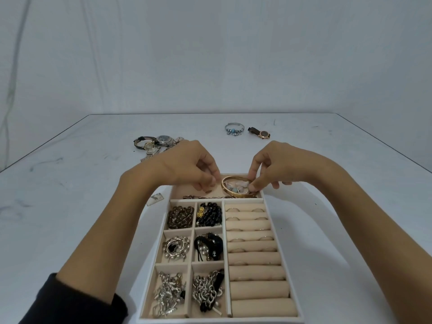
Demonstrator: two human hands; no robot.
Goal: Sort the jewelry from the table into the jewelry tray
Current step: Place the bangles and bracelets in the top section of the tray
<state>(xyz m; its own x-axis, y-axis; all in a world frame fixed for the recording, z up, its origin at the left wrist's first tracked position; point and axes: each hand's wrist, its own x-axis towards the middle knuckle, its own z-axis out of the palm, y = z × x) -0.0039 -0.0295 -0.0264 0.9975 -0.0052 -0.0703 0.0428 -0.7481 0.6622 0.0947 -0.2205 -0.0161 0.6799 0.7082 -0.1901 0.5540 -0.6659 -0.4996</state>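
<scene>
White tabletop (70, 183) is occupied by a beige jewelry tray (284, 260), its small compartments filled. Both hands are held over the tray's far compartment: the right hand (273, 167) is pinched on small pieces inside a gold bangle (233, 191); the left hand (189, 164) is curled, its grip unclear. Watches (156, 142) and a charm bracelet (234, 129) are left beyond the tray.
</scene>
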